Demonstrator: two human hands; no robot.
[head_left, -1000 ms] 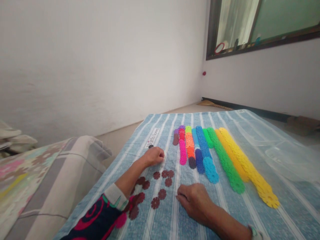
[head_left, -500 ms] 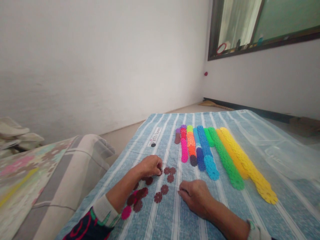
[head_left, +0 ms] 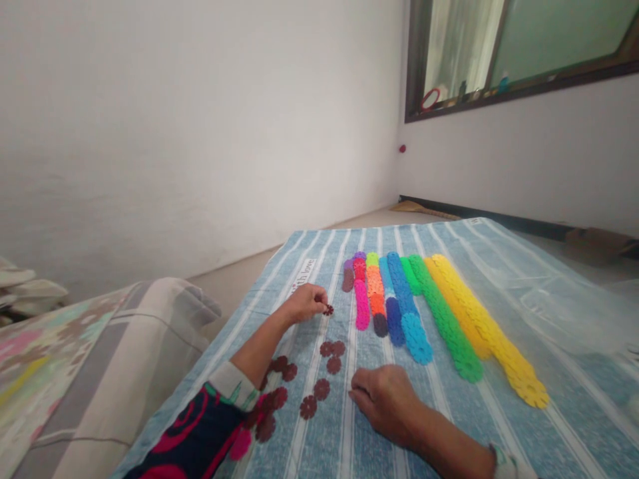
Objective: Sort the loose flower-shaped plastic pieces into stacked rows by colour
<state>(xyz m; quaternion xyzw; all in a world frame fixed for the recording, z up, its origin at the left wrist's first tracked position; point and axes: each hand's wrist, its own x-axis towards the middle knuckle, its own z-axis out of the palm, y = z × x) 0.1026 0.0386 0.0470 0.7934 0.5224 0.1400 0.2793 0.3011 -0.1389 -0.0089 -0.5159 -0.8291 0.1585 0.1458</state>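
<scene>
Between the thumb and finger of my left hand [head_left: 308, 303] is a brown flower-shaped disc [head_left: 328, 310], held just above the striped cloth. My right hand [head_left: 382, 399] rests on the cloth with its fingers curled together; whatever they hold, if anything, is hidden. Several loose brown discs [head_left: 334, 364] lie between the two hands. Below my left forearm is a looser heap of brown and dark red discs [head_left: 267, 426], with a pink disc [head_left: 241, 444] at its near end. Overlapping rows sorted by colour stretch out on the right, among them a short brown row [head_left: 348, 280] and a pink row [head_left: 362, 306].
Further right lie blue [head_left: 402, 286], green [head_left: 446, 326] and yellow rows [head_left: 489, 326]. A clear plastic bag [head_left: 574, 319] covers the table's right side. A padded, cloth-covered seat [head_left: 164, 319] stands at the left. Walls and a window [head_left: 549, 40] are behind.
My left hand has moved away from me, toward the short brown row, carrying a brown disc. My right hand stays nearly in place. The view has shifted slightly.
</scene>
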